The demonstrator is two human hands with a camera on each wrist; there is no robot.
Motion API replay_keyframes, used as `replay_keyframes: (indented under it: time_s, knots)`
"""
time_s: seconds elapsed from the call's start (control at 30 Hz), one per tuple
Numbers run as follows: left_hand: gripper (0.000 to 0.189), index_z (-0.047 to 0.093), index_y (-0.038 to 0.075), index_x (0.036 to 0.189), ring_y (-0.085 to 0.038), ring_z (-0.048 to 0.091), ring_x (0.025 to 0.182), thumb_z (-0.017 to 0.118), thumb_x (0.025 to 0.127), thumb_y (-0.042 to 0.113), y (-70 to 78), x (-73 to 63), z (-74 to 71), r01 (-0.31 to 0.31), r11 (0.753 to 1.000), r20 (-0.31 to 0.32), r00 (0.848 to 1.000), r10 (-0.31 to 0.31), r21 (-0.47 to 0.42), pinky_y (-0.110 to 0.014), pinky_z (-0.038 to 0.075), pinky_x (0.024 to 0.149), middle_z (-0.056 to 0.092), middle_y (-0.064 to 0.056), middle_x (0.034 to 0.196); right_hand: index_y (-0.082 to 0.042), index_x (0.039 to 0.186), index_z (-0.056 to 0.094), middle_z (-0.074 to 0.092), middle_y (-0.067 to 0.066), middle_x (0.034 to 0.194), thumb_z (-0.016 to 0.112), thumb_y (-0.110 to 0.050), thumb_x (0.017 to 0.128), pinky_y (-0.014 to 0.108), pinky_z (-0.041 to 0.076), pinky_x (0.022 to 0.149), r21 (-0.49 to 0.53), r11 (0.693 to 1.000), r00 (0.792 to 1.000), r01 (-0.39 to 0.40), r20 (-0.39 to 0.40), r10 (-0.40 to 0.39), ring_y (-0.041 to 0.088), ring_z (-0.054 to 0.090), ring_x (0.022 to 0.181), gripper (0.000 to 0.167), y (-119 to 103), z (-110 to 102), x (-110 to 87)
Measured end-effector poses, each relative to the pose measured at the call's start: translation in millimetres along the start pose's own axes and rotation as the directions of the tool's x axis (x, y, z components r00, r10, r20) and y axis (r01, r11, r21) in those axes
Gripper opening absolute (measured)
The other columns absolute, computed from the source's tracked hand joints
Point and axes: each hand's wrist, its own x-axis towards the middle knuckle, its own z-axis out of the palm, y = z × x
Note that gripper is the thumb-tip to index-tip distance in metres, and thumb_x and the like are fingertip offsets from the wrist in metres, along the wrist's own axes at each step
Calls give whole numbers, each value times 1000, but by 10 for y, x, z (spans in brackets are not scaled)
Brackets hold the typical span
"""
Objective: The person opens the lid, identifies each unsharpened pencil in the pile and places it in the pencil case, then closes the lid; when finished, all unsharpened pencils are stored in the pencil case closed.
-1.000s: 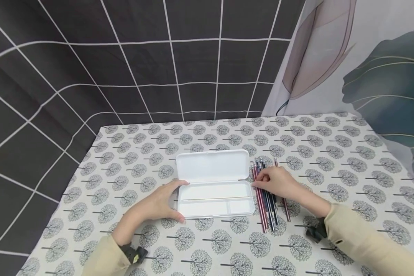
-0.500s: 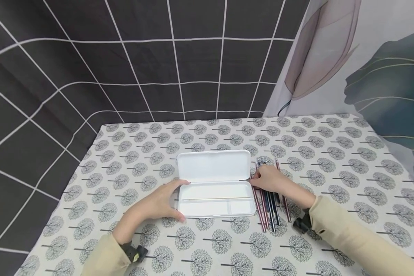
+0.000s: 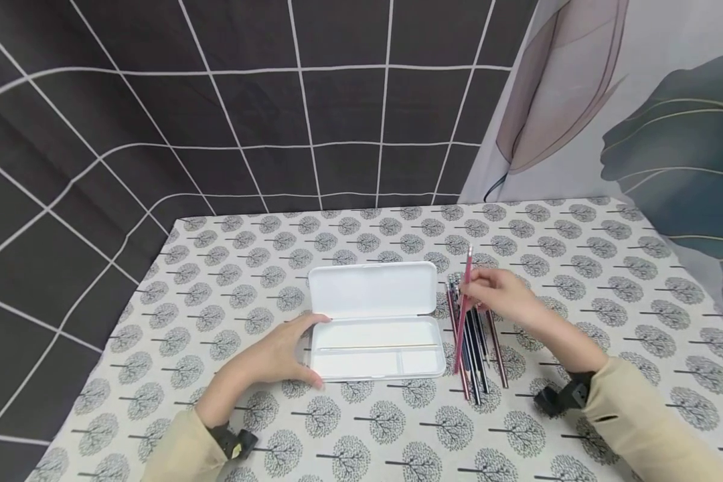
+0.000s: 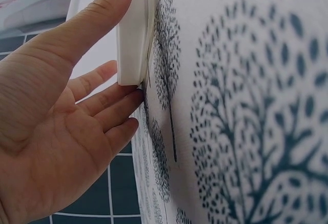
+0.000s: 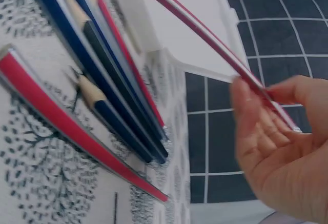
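Pinching a red pencil (image 3: 460,338) between thumb and fingers of the right hand (image 3: 500,298), just right of the open white case (image 3: 361,365); pencil raised over the loose pencil pile (image 3: 472,367), long axis crosswise to the case's length, silvery end pointing away from the person, other end toward them. Left hand (image 3: 280,351) spread across the case's left end, thumb and fingers touching it. Dark-red single pencil (image 3: 499,361) farther right of the case, beside the pile, on cloth-covered bench (image 3: 391,428).

A dark gridded cloth (image 3: 343,107) hangs behind the tree-print tablecloth (image 3: 367,428).
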Motion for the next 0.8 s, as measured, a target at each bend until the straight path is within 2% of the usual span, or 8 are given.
replay_keyframes:
  time_s: [0.1, 0.2, 0.3, 0.43, 0.5, 0.6, 0.7, 0.8]
  knots:
    - [102, 37, 13, 138, -35, 38, 130, 85, 54, 45, -3, -8, 4, -4, 1000, 1, 1000, 4, 8, -55, 30, 107, 43, -14, 141, 8, 109, 52, 67, 9, 89, 51, -13, 93, 27, 56, 70, 88, 994, 996, 59, -76, -53, 18, 64, 76, 26, -40, -57, -17]
    - [102, 37, 14, 138, -34, 39, 130, 85, 54, 45, -7, -9, 1, -4, 1000, 3, 1000, 4, 7, -55, 30, 107, 43, -13, 141, 7, 108, 53, 67, 9, 91, 50, -11, 93, 24, 56, 70, 92, 986, 982, 140, -143, -126, 13, 64, 74, 24, -81, -43, -9]
    - [101, 37, 14, 138, -33, 39, 130, 86, 54, 43, -15, 1, -4, -9, 1000, 1, 1000, 9, 3, -54, 30, 108, 43, -13, 141, 6, 105, 57, 68, 10, 90, 53, -9, 92, 18, 54, 70, -34, 963, 950, 268, -154, -270, 6, 62, 73, 19, -121, 24, 17]
    - [101, 37, 14, 139, -33, 38, 130, 86, 55, 42, -17, 13, -10, -11, 1000, 2, 1000, 11, 2, -53, 30, 108, 43, -12, 141, 1, 100, 62, 70, 6, 88, 58, -7, 89, 19, 53, 71, -235, 855, 873, 462, -48, -485, 8, 63, 76, 14, -185, 140, 69]
    - [101, 37, 15, 139, -33, 39, 130, 86, 55, 42, -14, 11, -9, -8, 1000, 4, 1000, 8, 3, -53, 30, 108, 43, -12, 141, -2, 100, 63, 70, 2, 87, 60, -8, 88, 22, 54, 70, -263, 815, 846, 516, 9, -533, 10, 63, 77, 14, -219, 187, 91]
    - [101, 38, 16, 138, -32, 39, 130, 87, 54, 42, -5, 9, -7, 3, 1000, 4, 1000, -3, 2, -52, 30, 108, 44, -11, 141, -5, 101, 64, 69, -1, 89, 64, -10, 86, 24, 54, 70, -257, 807, 844, 531, 78, -531, 11, 64, 80, 16, -249, 259, 110]
    - [101, 38, 17, 138, -32, 39, 130, 87, 53, 41, -8, 5, -8, 12, 1000, 0, 1000, -12, -2, -53, 30, 108, 44, -11, 140, -5, 103, 64, 69, -1, 91, 66, -11, 85, 22, 54, 72, -248, 819, 853, 518, 222, -472, 10, 64, 84, 19, -235, 352, 125]
    - [101, 38, 17, 138, -32, 39, 130, 87, 53, 41, -12, -1, -10, 13, 1000, -5, 1000, -13, -6, -53, 30, 107, 44, -11, 140, -4, 102, 64, 69, 0, 90, 65, -12, 85, 19, 54, 73, -261, 823, 842, 505, 359, -403, 9, 64, 82, 18, -194, 456, 120]
